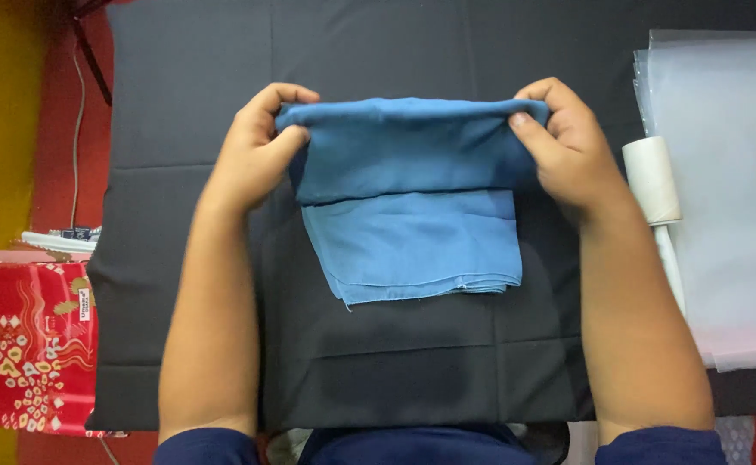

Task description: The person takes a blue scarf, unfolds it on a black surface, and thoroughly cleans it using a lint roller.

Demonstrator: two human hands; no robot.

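Covering my worktop, the black cloth gives a flat bed for the folded blue fabric at its middle, with clear plastic sheets and a white lint roller at my right. My left hand and right hand each pinch a far corner, lifting that fold level so its edges line up.

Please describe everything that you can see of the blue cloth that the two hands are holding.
The plain blue folded fabric cloth looks soft and thin, in several layers. Its lower part lies flat on the dark grey cloth-covered surface, layered edges toward the person. Its far edge is lifted and curled over, pinched at one corner by the left hand and at the other by the right hand.
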